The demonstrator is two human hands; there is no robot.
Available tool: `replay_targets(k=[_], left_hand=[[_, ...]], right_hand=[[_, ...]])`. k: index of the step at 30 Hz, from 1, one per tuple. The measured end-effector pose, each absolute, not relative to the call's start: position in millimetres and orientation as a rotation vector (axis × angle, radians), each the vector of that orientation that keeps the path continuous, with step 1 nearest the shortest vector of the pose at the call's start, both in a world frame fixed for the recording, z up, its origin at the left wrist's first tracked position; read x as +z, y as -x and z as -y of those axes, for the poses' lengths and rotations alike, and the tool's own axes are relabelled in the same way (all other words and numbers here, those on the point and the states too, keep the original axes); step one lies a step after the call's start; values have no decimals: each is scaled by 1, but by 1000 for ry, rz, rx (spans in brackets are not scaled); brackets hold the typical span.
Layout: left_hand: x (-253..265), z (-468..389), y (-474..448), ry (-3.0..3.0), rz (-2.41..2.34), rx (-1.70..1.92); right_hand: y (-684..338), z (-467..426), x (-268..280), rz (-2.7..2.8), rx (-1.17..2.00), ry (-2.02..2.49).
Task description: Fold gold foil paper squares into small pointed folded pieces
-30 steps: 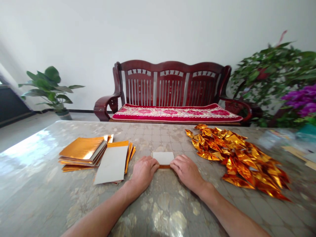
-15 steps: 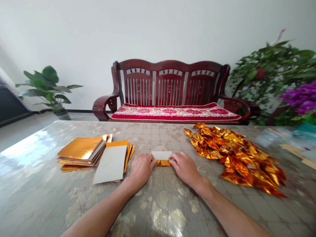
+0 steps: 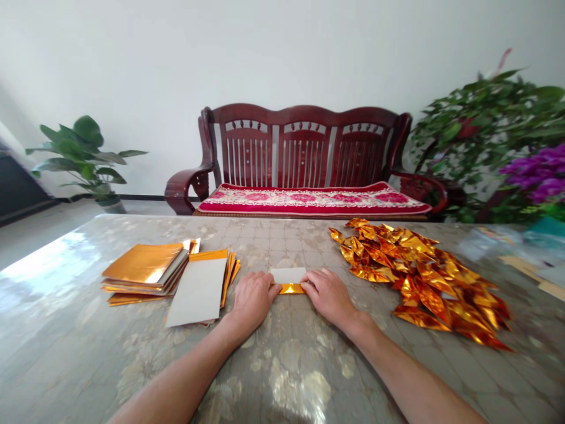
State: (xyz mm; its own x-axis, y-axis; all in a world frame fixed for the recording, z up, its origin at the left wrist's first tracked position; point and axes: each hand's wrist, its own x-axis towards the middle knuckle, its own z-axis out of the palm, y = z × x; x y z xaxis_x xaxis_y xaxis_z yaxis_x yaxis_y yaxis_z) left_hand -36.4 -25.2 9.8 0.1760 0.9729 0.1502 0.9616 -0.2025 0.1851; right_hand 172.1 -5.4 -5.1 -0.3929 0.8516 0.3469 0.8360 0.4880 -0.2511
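A partly folded sheet of gold foil paper (image 3: 288, 275) lies on the table between my hands, its pale back showing above a shiny gold folded strip along the near edge. My left hand (image 3: 256, 296) pinches the left end of that strip between thumb and fingers. At the right end, my right hand (image 3: 329, 294) grips it the same way. Left of my hands is a fanned pile of foil sheets (image 3: 197, 291), the top one pale side up. On the right lies a heap of folded gold foil pieces (image 3: 419, 277) with pointed ends.
A neater stack of gold sheets (image 3: 141, 262) sits at far left on the patterned table (image 3: 282, 377). Clear plastic wrapping (image 3: 489, 242) lies at the right edge. Beyond the table stands a dark red wooden bench (image 3: 302, 147), with potted plants (image 3: 90, 156) on either side.
The gold strip's near edge looks slightly narrower and catches more light. Both hands keep their pinch at its ends, almost in the same place.
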Motion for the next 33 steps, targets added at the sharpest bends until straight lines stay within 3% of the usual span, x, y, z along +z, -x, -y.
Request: replay_targets(k=[9, 33], left_hand=[[8, 26, 37, -2408, -1958, 355], [8, 23, 34, -2486, -2026, 226]], right_hand=[[-175, 5, -3, 2250, 182, 1416], [-168, 6, 0, 2381, 63, 1517]])
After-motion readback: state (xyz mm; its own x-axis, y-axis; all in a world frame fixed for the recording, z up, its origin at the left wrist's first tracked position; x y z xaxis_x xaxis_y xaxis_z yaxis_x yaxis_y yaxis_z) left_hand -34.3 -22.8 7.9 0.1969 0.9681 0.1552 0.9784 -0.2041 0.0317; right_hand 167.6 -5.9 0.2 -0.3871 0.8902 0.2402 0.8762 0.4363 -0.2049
